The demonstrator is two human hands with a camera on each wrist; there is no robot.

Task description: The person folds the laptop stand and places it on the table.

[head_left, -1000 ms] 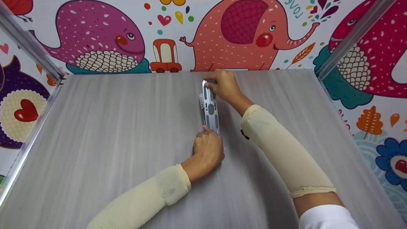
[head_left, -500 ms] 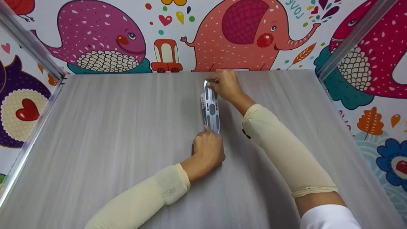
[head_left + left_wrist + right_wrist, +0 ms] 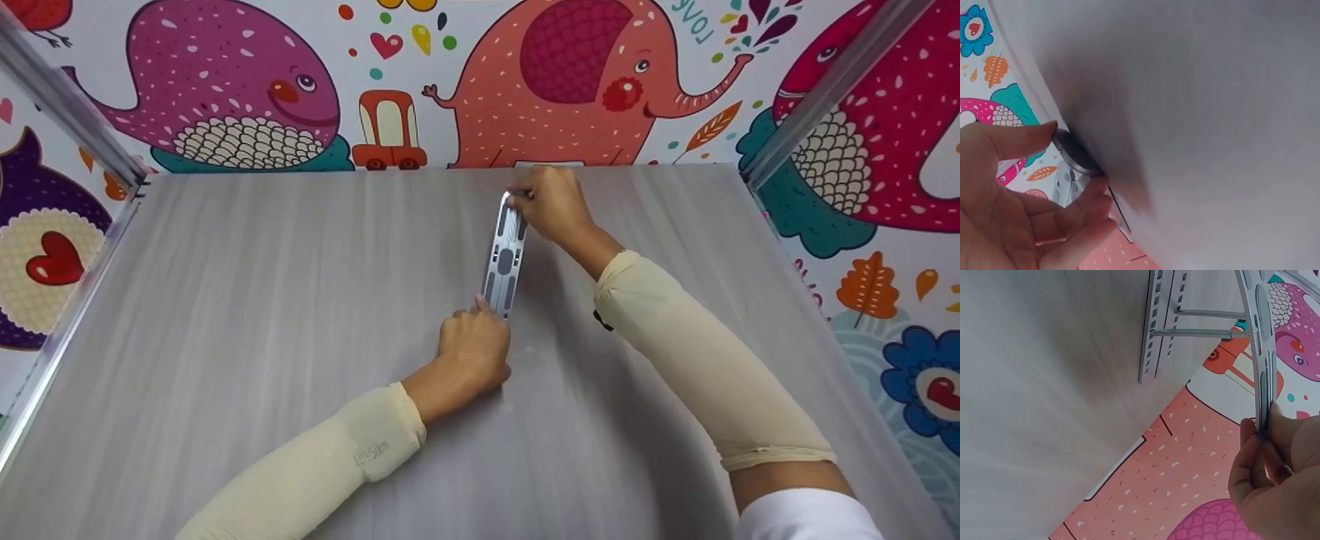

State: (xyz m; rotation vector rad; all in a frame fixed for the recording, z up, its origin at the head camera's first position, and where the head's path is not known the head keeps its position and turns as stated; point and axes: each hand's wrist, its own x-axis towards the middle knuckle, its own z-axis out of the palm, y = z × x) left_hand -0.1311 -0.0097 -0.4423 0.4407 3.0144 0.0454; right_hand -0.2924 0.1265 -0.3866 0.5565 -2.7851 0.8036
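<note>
Left rail: metal, slanting down toward the back corner of the grey wood-grain counter
Back wall: a magenta whale and a red toy car, both printed, just above the counter's far edge
Left sleeve: cream, faintly lettered, reaching inward over the counter
Left grip: grasping the near end of a folding metal laptop stand, thumb on one side, fingers on the other
Stand position: toward the far edge of the counter, between the two hands; its slotted plate is raised, linked by thin struts to a notched base that appears to lie on the counter
Right grip: pinching the far end of the plate between thumb and fingertips
Behind it: a coral elephant printed on the wall
Right sleeve: cream, with a white cuff farther up the arm
Right post: metal, slanting before a pink printed figure, a blue flower lower down
</note>
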